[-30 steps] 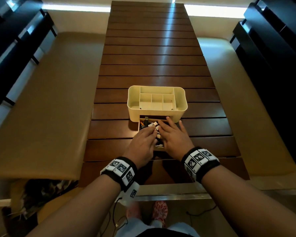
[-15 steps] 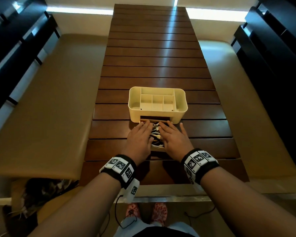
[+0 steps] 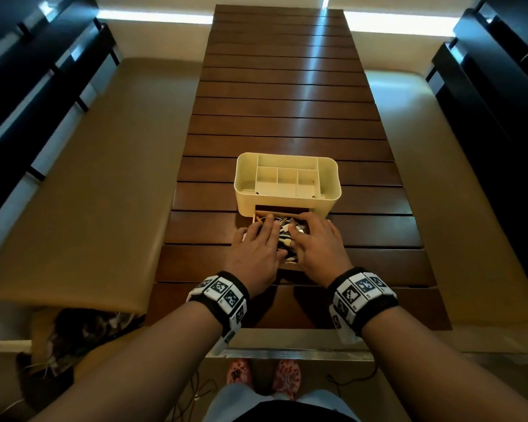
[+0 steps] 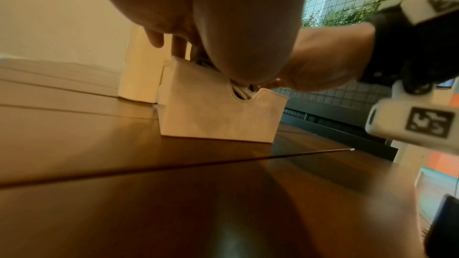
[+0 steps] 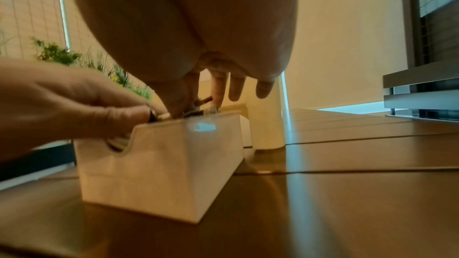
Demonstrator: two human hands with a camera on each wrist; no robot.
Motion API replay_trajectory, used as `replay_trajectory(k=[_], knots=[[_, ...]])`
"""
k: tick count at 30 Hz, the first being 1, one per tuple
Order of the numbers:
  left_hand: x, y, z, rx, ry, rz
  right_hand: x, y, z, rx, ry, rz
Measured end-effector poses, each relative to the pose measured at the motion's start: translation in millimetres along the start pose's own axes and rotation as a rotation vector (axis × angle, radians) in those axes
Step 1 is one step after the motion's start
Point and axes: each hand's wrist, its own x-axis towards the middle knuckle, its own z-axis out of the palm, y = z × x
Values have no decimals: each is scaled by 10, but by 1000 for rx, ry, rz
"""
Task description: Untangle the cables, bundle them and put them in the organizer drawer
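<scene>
A cream organizer [image 3: 287, 196] stands on the slatted wooden table [image 3: 287, 117]. Its drawer [image 4: 218, 117] is pulled out toward me and is full of black and white cables [image 3: 285, 236]. My left hand [image 3: 258, 242] lies over the drawer's left half with fingers stretched forward, pressing on the cables. My right hand [image 3: 316, 239] covers the right half the same way, fingertips on the cables [image 5: 198, 111]. The drawer [image 5: 161, 164] shows a notched front wall, with cable loops [image 4: 242, 93] rising to the rim. Most of the drawer's content is hidden under my hands.
Tan padded benches run along the table's left side [image 3: 89, 178] and right side [image 3: 454, 178], with dark shelving beyond them. The organizer's top compartments [image 3: 287, 178] hold nothing. Loose wires lie on the floor by my feet [image 3: 195, 397].
My left hand's fingers have uncurled and now lie flat on the cables. Both hands have reached slightly further forward over the drawer. The drawer stays pulled out.
</scene>
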Motion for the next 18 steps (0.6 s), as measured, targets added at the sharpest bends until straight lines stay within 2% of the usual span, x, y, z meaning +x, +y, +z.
replay_trajectory(k=[7,10,12,15,18], knots=[[11,38,60,0,13,-22,146,98,-339,101,-16,2],[6,47,58,-8,25,-24,208,158,-471,131,181,49],[4,37,52,-30,10,-19,270,224,-503,93,227,79],[-4,36,69,-58,-24,-4,354,295,-482,-30,98,98],[17,49,152,-27,-17,7,409,296,-433,-57,60,111]])
